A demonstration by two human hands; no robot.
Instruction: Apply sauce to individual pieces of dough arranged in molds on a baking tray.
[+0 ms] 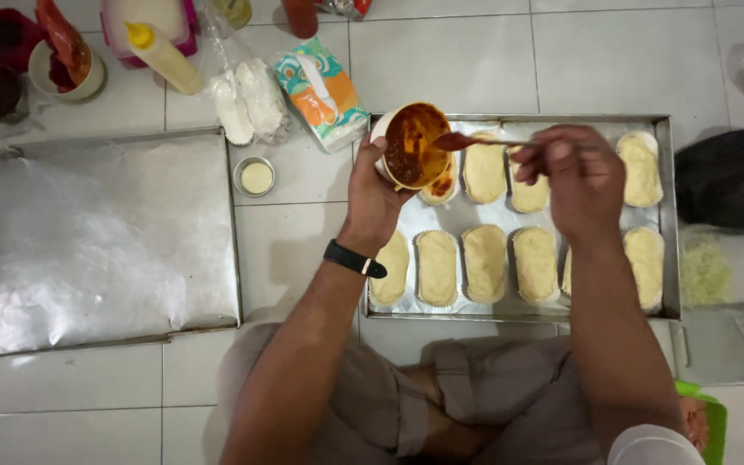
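Note:
My left hand holds a paper cup of red sauce tilted over the left end of a metal tray. Gripped in my right hand is a spoon, its bowl loaded with sauce and hovering just right of the cup. The tray carries two rows of pale oval dough pieces in paper liners. One piece in the back row, under the cup, has red sauce on it. A black band sits on my left wrist.
A second foil-lined tray lies to the left. Behind stand a small round tin, stacked paper liners, a tissue pack, a yellow squeeze bottle and bowls. Grated cheese lies at the right.

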